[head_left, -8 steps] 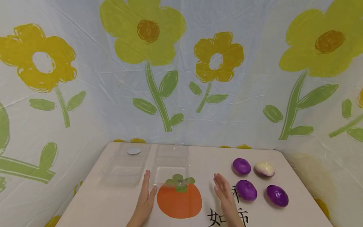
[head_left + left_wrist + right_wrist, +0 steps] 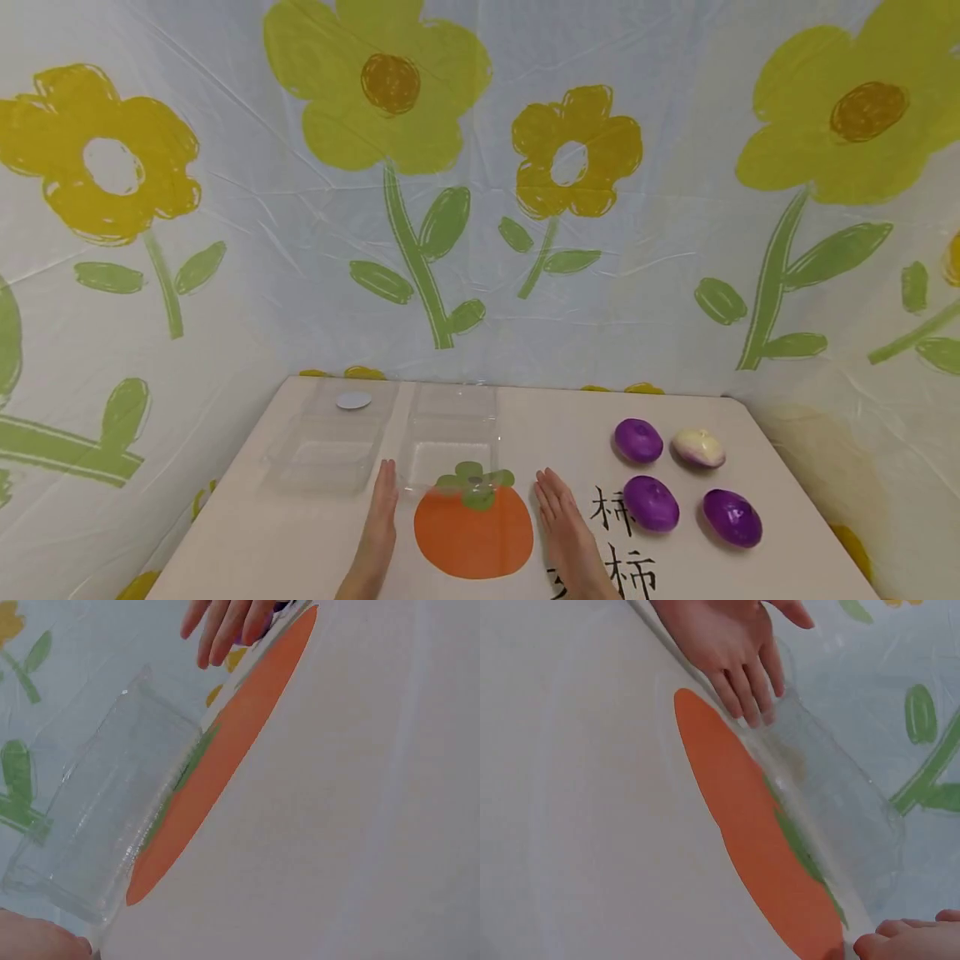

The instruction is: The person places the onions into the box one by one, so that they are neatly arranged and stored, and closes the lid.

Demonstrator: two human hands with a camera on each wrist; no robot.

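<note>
Here we are at the counter (image 2: 255,542), with the backdrop cloth (image 2: 645,317) behind it. Back left, we have the left clamshell box (image 2: 318,475) beside the right clamshell box (image 2: 408,477), their lids behind. In front we see the persimmon print (image 2: 474,537), between left hand (image 2: 379,512) and right hand (image 2: 562,521). Over on our right, four onions (image 2: 651,503): two behind, two before, lettering (image 2: 633,575) lying between that hand and them.
</note>
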